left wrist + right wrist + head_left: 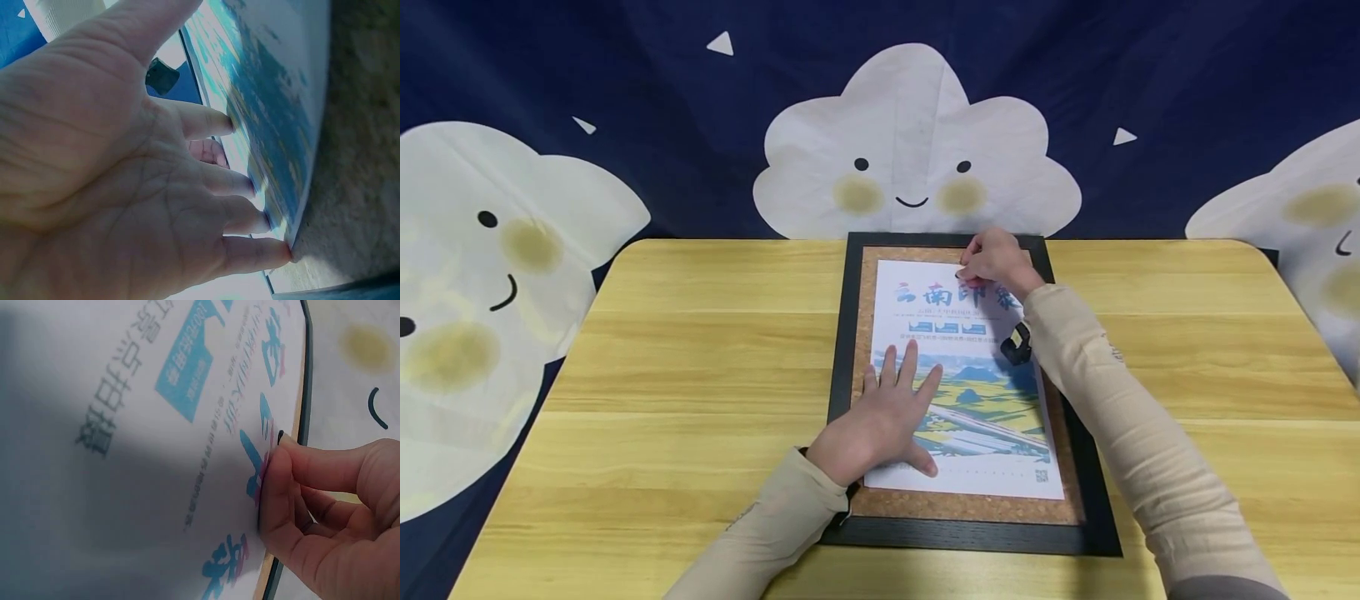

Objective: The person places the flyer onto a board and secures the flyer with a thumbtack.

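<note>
A printed poster [970, 400] with blue lettering and a yellow-green landscape lies on a black-framed cork board [895, 504]. My left hand [883, 421] rests spread over the poster's left side, with its fingertips at the paper in the left wrist view. At the poster's top edge, my right hand [996, 260] pinches a small black push pin [280, 435] between thumb and forefinger. Only the pin's dark end shows; the fingers hide the rest. The right fingertips are right at the paper, above the large blue characters.
The board lies on a light wooden table [700, 375], its top at the table's back edge. Behind hangs a dark blue cloth [662, 67] with white smiling clouds [917, 117]. A black wrist device [1017, 345] sits below the right wrist, over the poster.
</note>
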A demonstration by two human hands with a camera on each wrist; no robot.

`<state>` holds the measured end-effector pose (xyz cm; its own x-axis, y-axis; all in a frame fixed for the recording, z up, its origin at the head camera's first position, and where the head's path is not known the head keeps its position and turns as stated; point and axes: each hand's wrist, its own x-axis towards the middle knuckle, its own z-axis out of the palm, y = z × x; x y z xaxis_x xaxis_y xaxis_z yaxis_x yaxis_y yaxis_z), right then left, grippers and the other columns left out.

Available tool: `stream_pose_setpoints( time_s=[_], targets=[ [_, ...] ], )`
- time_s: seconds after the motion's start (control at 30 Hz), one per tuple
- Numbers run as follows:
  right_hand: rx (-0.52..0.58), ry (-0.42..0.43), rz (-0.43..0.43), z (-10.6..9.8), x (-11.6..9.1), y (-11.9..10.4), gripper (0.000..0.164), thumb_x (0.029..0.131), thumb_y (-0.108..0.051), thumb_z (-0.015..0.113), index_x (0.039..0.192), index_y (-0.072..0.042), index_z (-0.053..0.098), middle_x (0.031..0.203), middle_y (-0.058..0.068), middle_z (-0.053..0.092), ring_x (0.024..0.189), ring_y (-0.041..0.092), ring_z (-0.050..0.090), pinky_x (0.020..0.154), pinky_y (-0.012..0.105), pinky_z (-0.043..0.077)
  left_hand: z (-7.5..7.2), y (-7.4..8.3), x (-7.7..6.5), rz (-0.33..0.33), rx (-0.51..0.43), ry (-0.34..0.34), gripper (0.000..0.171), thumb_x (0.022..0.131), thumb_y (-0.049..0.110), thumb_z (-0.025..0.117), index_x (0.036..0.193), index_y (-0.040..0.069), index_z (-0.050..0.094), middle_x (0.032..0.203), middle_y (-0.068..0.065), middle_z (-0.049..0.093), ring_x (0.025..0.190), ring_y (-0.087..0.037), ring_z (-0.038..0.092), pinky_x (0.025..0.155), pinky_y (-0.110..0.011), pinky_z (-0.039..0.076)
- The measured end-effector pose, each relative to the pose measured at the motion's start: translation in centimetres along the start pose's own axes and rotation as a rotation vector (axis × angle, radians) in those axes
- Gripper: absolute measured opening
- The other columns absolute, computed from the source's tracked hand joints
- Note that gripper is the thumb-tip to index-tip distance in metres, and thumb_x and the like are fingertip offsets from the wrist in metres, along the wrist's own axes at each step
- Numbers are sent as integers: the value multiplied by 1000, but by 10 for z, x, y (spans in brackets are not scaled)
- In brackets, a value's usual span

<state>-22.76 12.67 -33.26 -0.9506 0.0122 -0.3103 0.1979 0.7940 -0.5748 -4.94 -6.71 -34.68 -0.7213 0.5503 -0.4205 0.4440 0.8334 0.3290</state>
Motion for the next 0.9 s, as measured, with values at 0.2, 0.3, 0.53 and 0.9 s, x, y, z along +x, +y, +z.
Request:
stream_pose_setpoints(
  time_s=[0.2,0.3,0.53,0.9],
  targets=[
    [-5,13,-15,2,1,1,11,92,-3,76,95,0,66,78,8,63,66,16,59,65,28,45,-1,0,0,1,-14,0,117,81,50,87,167,13,18,171,-22,-9,156,-45,-6,121,-63,15],
    [10,16,-7,4,1,2,10,92,-2,76,95,0,66,81,9,64,65,16,60,63,27,46,0,0,0,-1,-12,-3,117,80,51,87,167,14,18,171,-22,-9,156,-45,-6,122,-63,15],
    [31,14,27,4,0,0,10,95,-4,74,100,1,66,90,12,64,72,19,62,66,27,48,0,-2,0,2,-9,-1,118,80,51,87,168,14,17,171,-23,-10,156,-46,-6,121,-64,13],
    [-87,9,-151,1,-18,12,22,102,-23,68,103,-1,65,84,10,65,72,21,59,66,31,44,-3,-3,2,2,-15,30,96,94,49,75,166,12,24,172,-22,1,157,-45,3,121,-61,21]
  ],
)
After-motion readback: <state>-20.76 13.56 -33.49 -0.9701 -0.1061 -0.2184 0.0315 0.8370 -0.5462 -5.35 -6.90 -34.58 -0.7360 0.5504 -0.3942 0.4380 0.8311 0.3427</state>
